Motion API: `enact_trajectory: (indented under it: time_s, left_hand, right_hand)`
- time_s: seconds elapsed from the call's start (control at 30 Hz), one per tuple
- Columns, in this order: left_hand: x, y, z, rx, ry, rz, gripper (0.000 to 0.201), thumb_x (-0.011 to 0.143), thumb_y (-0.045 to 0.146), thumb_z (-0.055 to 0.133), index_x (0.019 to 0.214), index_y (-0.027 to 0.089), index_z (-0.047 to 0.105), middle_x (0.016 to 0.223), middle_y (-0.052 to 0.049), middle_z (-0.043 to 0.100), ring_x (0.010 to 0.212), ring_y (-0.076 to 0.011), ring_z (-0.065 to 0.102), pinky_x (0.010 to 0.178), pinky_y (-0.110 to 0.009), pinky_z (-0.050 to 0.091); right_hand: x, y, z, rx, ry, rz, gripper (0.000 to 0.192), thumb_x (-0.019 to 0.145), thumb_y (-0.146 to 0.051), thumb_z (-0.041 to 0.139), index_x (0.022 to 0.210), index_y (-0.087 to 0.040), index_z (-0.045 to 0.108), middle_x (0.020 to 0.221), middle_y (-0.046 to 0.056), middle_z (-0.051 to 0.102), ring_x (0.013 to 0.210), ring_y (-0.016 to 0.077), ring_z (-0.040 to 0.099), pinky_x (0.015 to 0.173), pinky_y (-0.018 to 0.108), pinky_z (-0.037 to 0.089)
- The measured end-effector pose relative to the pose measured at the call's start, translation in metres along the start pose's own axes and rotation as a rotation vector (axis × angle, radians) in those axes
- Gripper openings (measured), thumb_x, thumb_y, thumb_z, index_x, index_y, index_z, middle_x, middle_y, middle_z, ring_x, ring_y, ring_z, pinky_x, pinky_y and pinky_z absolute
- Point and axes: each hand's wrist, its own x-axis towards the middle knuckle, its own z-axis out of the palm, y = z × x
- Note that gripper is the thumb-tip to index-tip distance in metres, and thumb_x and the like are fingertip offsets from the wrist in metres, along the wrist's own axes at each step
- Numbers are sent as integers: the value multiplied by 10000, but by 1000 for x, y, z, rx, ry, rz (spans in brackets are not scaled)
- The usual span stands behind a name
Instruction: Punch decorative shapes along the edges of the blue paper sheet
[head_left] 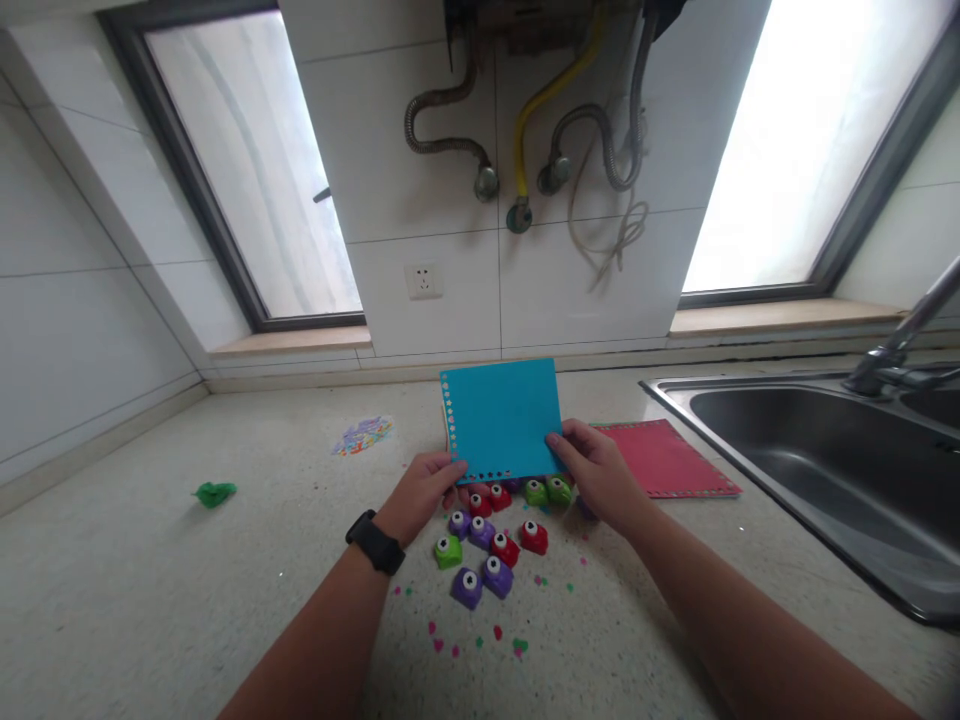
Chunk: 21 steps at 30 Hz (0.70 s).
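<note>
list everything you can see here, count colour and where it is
blue card: 1, punched holes along left and bottom edges, held up over the counter by both hands
craft punches: about ten, purple, red, green, clustered below the card
red card: 1, flat on the counter, right of the hands
paper bits: many, pink and green, scattered near the punches
green scrap: 1, left on the counter
multicoloured scrap pile: 1, behind left
sink: 1, steel, right
left hand: black wristband, grips card's lower left corner
right hand: grips card's lower right corner

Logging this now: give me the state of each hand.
Left hand: closed on the blue card, lower left corner.
Right hand: closed on the same card's lower right edge.
</note>
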Motion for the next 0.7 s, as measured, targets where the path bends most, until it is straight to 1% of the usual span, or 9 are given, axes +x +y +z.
enact_trajectory:
  time_s: [0.17,0.4,0.53,0.7]
  left_hand:
    - [2,-1,-2,64,68,41,416,881,486,640,716,105,659,754,-131,739,512,-92,455,498,-231,300]
    - [1,-1,-2,74,126,43,422,863,523,650,779,110,657,760,-128,736,530,-105,460,483,-230,289]
    - [2,-3,-4,105,139,44,418,856,529,658,801,114,664,753,-118,730,534,-111,460,478,-233,272]
    - [1,-4,-4,112,137,62,424,871,529,639,783,116,670,752,-110,726,515,-104,444,490,-241,279]
  right_hand:
    - [2,8,-1,-19,55,-22,333,932,-506,549,876,-180,587,774,13,557,713,164,510,670,300,424]
    - [2,14,-2,-48,99,-29,339,944,-507,542,882,-177,586,753,6,529,693,158,484,643,289,400]
    - [3,16,-2,-51,107,-23,341,951,-516,531,899,-183,582,756,3,536,674,154,476,614,284,389]
    - [2,15,-2,-61,115,-41,341,948,-517,529,888,-185,582,773,14,559,698,166,494,626,288,390]
